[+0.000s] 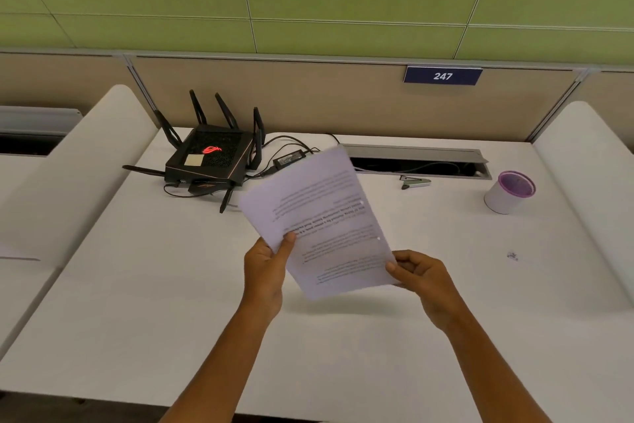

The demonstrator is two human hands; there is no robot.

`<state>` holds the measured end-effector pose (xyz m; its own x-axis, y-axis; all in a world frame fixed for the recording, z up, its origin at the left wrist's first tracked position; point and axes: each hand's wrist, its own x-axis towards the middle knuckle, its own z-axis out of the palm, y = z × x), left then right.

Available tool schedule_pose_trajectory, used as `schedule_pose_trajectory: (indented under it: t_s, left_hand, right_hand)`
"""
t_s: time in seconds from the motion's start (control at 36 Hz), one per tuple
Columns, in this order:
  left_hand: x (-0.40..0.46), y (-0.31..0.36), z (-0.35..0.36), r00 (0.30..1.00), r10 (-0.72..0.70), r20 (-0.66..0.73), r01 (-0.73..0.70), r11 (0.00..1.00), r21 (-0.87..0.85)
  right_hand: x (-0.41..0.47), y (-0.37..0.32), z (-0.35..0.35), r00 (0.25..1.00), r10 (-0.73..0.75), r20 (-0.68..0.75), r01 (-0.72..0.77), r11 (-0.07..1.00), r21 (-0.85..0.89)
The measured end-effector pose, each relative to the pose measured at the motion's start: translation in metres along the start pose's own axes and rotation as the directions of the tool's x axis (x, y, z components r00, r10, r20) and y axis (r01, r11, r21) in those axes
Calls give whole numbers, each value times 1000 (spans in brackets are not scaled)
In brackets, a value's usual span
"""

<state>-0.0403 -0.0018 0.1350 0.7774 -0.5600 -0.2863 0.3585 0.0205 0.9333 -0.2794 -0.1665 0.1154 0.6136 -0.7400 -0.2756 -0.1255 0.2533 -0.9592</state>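
Your left hand grips the printed sheets at their left edge, thumb flat on top and fingers hidden beneath. Your right hand pinches the near right corner between thumb and curled fingers. The 2 hands are apart, each clamped on the paper, which hangs tilted in the air above the middle of the worktop and touches nothing else. The step looks like squaring or turning the sheaf, so loosen 1 grip only while the other is firm, let the edges slide flush, and pinch lightly — thin office paper creases under a thumb and sags where it is unsupported. The print reads upside down from your side, so a half turn is probably needed before reading. The paper is matt, white and limp, and the far-left edge hints at more than 1 sheet, though I cannot tell for sure. Beyond it a small metal stapler lies just beside the open grey cable trough — handy if binding comes next. To the left sits a black angular router with stiff antennae and a glowing red emblem, its boxy power brick and looped cables beside it. Well apart on the right stands a smooth white cylindrical cup with a purple rim. The worktop is smooth, pale and matt.
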Motion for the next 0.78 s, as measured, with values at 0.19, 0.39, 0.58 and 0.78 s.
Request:
schedule_pose_trajectory:
  t_s: [0.19, 0.39, 0.58, 0.78]
  left_hand:
    - [-16, -2, 7, 994, -108, 19, 109, 949, -296]
    - [-23, -23, 5, 981, -194, -14, 173, 903, -393]
    - [-2, -19, -44, 982, -165, -95, 141, 965, -219]
    - [15, -7, -56, 987, -134, 87, 102, 948, 301]
  right_hand:
    - [-2, 8, 24, 997, 82, 6, -80, 951, 299]
    - [-2, 12, 45, 976, 152, -154, -100, 947, 305]
    - [3, 2, 16, 970, 137, -202, -126, 990, 65]
    - [9, -15, 3, 979, 43, -202, -74, 985, -153]
